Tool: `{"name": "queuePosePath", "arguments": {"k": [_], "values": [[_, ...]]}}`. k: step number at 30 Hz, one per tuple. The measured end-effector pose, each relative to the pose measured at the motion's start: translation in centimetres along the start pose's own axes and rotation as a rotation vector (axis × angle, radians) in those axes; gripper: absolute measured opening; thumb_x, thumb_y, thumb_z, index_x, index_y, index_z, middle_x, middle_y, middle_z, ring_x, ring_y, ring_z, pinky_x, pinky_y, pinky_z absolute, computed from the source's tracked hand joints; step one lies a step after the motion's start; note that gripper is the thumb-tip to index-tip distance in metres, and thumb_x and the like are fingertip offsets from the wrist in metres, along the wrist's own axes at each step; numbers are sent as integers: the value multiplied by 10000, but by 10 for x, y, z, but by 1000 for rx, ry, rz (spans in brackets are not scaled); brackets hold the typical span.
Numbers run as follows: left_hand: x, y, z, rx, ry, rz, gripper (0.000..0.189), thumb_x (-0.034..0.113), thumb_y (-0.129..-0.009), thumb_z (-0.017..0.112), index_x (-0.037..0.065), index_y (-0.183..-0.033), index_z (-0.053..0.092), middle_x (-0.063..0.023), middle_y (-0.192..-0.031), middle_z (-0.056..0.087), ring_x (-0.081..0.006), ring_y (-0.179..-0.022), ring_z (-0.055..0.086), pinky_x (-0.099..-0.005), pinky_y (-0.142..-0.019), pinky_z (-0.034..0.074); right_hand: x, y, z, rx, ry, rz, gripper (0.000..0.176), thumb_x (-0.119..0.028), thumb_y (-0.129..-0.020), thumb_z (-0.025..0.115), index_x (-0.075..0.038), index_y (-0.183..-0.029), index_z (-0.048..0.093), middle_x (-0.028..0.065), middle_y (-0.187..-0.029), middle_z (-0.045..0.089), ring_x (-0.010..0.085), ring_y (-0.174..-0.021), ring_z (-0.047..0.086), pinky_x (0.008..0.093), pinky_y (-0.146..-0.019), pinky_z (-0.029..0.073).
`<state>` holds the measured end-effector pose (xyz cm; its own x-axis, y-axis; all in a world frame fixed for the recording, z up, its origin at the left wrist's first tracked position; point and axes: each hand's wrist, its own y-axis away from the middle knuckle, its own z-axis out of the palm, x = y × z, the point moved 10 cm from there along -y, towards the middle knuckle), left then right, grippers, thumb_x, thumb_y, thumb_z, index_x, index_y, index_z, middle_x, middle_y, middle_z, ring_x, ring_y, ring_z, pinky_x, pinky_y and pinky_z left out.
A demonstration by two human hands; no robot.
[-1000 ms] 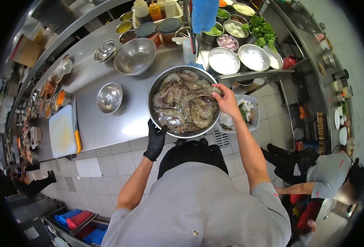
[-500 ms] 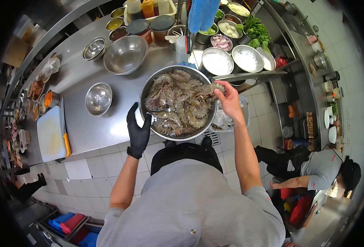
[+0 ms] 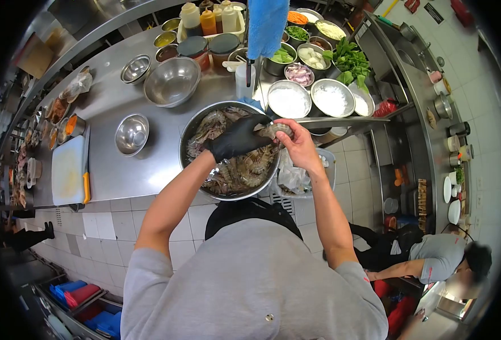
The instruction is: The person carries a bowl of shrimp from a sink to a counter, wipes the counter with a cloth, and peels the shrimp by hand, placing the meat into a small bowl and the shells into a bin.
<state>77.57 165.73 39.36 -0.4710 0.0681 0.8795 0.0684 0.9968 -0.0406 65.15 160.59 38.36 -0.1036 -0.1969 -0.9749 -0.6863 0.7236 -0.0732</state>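
The long, brushed stainless-steel counter [image 3: 106, 173] bears the wide, round metal bowl [image 3: 182, 152] at its near edge, metal surface separating it from the small, shiny steel bowl [image 3: 132, 135] leftward. Near its right rim, the bare right hand [image 3: 301, 148] pinches one grey, translucent prawn [image 3: 278, 131]; the black-gloved left hand [image 3: 236, 139] meets it, grip unclear.

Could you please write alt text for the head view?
A bare right hand holds a shrimp, the black-gloved left hand against it, over a metal bowl of shrimp. To the left, a steel counter bears a cutting board and yellow-handled knife.
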Motion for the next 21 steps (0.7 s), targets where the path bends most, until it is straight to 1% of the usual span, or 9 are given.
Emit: {"name": "queuePosePath", "arguments": {"k": [1,3,8,10,14,16,17,20,21], "values": [[-10,-9,8,-17,-15,6,555,257,-823,731,-17,-1282,578,-210,-1180,665,-295,-1072,651,-373,-950,486,-1,-1,-2,-6,5,-6,245,-101,-970,615,-27,-1203,604,19,-887,665,82,-789,608,246,-735,497],[-15,-18,16,-19,-30,25,534,270,-836,718,-24,-1262,586,-215,-1150,673,-296,-1052,658,-371,-927,492,-6,-3,-7,-15,33,-22,246,-101,-969,616,-28,-1204,604,21,-880,663,82,-789,608,246,-728,497],[18,-22,16,-91,-39,-5,524,317,-871,679,-30,-1249,578,-229,-1088,682,-294,-1024,665,-379,-879,497,-18,-2,-19,-24,46,-50,245,-111,-964,622,-28,-1193,603,26,-851,655,83,-775,604,248,-693,494],[21,-26,21,-138,-30,-30,530,335,-881,667,-33,-1250,571,-234,-1073,682,-295,-1005,669,-386,-856,497,-10,-2,-22,-37,49,-10,239,-126,-963,625,-25,-1177,598,29,-844,653,84,-758,600,250,-678,490],[28,-33,28,-162,-78,-39,526,328,-892,658,-9,-1282,551,-226,-1043,685,-294,-959,673,-385,-828,498,-18,0,-29,-30,124,21,225,-163,-968,618,-27,-1145,587,45,-831,648,97,-725,596,262,-659,488],[26,-37,39,-189,7,-66,508,314,-899,653,4,-1287,548,-215,-1028,686,-286,-936,673,-379,-819,500,-22,1,-35,4,167,-29,222,-177,-974,610,-30,-1138,584,52,-824,644,104,-718,594,269,-656,488],[27,-41,41,-156,-67,-22,470,283,-915,637,15,-1289,541,-192,-990,692,-271,-895,671,-381,-804,503,-24,2,-38,23,190,-54,222,-185,-976,605,-31,-1134,582,56,-821,641,107,-715,594,272,-655,488],[27,-52,49,-87,-17,75,445,349,-893,639,4,-1171,603,-260,-1007,677,-411,-950,668,-436,-806,515,-29,8,-50,53,271,-40,224,-194,-985,588,-34,-1142,575,58,-808,634,120,-698,589,284,-635,478],[28,-55,55,-96,-3,114,445,362,-898,630,-4,-1150,606,-268,-997,675,-424,-965,659,-451,-797,510,-32,11,-52,67,245,-36,224,-194,-986,586,-37,-1145,572,56,-806,631,117,-691,585,283,-626,473]]}}
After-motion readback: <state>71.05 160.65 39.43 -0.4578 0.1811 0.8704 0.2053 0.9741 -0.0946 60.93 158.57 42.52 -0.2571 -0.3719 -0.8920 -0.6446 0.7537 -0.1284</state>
